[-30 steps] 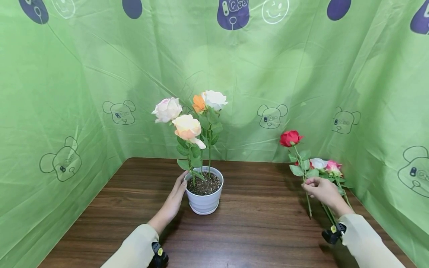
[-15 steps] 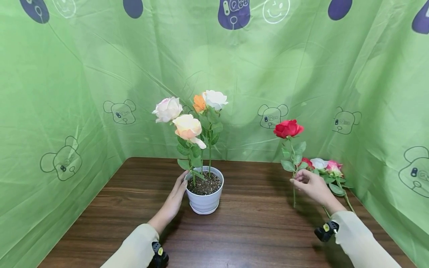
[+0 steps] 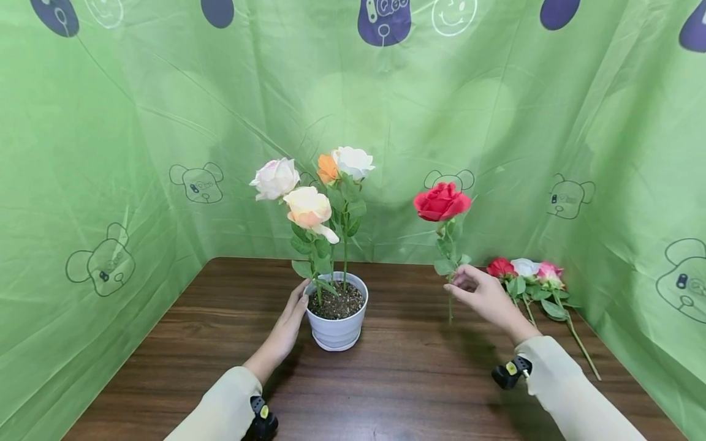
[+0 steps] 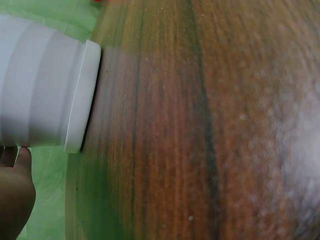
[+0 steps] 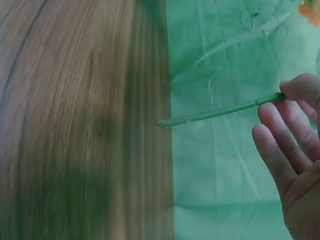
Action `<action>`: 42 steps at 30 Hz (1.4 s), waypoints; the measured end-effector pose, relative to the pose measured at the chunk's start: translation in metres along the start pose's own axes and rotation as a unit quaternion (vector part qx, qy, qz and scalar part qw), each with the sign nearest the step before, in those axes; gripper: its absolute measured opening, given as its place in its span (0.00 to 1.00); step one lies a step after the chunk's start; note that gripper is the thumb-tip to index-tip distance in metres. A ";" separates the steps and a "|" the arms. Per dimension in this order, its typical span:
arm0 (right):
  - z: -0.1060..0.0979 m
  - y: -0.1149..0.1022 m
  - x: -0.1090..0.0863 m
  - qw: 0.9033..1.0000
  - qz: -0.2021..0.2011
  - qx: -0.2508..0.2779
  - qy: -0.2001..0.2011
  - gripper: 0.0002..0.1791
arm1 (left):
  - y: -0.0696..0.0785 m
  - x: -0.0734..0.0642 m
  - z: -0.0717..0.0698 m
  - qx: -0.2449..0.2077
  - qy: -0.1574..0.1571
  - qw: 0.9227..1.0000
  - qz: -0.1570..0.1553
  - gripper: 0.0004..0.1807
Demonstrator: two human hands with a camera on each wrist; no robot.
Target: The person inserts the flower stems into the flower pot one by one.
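A white ribbed flower pot (image 3: 336, 331) filled with dark soil stands left of the middle in the head view. White, orange and peach-toned roses (image 3: 309, 208) rise upright from it. My left hand (image 3: 284, 327) rests against the pot's left side with its fingers nearly straight; in the left wrist view the hand (image 4: 15, 192) touches the pot wall (image 4: 37, 90). Between thumb and fingertips my right hand (image 3: 488, 300) pinches the stem of a red rose (image 3: 442, 202), held upright to the right of the pot. The stem's cut lower end (image 5: 162, 124) hangs free in the right wrist view.
Several more roses, red, white and pink (image 3: 548, 275), lie at the right on the brown wooden table (image 3: 408, 380). One bare stem (image 3: 584, 352) points toward the front. A green cloth (image 3: 386, 110) hangs around the back and sides.
My right hand has lifted the red rose from beside the other roses and carried it left toward the pot, turning it more upright. The left hand and pot have stayed put.
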State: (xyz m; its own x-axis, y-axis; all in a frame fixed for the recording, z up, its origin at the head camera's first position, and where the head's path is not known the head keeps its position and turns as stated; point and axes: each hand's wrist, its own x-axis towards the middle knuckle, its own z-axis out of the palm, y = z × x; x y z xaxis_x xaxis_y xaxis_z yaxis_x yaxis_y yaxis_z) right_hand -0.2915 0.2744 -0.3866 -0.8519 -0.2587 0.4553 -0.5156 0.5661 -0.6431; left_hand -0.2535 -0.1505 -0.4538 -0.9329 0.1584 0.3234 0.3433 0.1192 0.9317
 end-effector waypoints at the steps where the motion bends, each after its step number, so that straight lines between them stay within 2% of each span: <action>1: 0.002 -0.003 0.001 1.000 -0.004 0.005 -0.002 0.10 | 0.000 0.000 0.000 0.000 0.000 1.000 -0.001 0.27; 8: 0.017 -0.028 0.011 0.999 -0.010 0.041 -0.011 0.07 | 0.002 0.000 0.000 0.003 -0.003 1.000 -0.004 0.28; 15: 0.025 -0.082 0.018 0.996 -0.036 0.075 -0.024 0.05 | 0.001 -0.001 0.000 0.005 0.000 1.000 -0.005 0.27; 19: 0.030 -0.100 0.022 0.994 -0.048 0.090 -0.037 0.04 | -0.002 0.000 0.000 0.004 -0.001 1.000 -0.006 0.28; 25: 0.040 -0.115 0.031 0.989 -0.069 0.118 -0.047 0.04 | -0.002 0.000 0.000 0.005 0.001 1.000 -0.019 0.28; 30: 0.048 -0.127 0.039 0.986 -0.080 0.139 -0.048 0.04 | 0.000 0.000 0.000 0.007 -0.001 1.000 -0.017 0.28; 37: 0.072 -0.112 0.061 0.981 -0.087 0.169 -0.045 0.06 | -0.001 -0.001 -0.001 0.018 0.002 1.000 -0.018 0.28; 42: 0.082 -0.120 0.069 0.976 -0.107 0.187 -0.033 0.06 | 0.000 -0.001 0.000 0.014 0.004 1.000 -0.013 0.28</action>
State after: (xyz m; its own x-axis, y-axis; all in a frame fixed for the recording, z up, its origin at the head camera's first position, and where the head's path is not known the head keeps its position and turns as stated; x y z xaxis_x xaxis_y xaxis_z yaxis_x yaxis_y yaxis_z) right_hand -0.2960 0.1247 -0.3282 -0.7194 -0.3955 0.5711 -0.6687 0.1716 -0.7235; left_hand -0.2531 -0.1511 -0.4543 -0.9421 0.1466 0.3015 0.3225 0.1510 0.9345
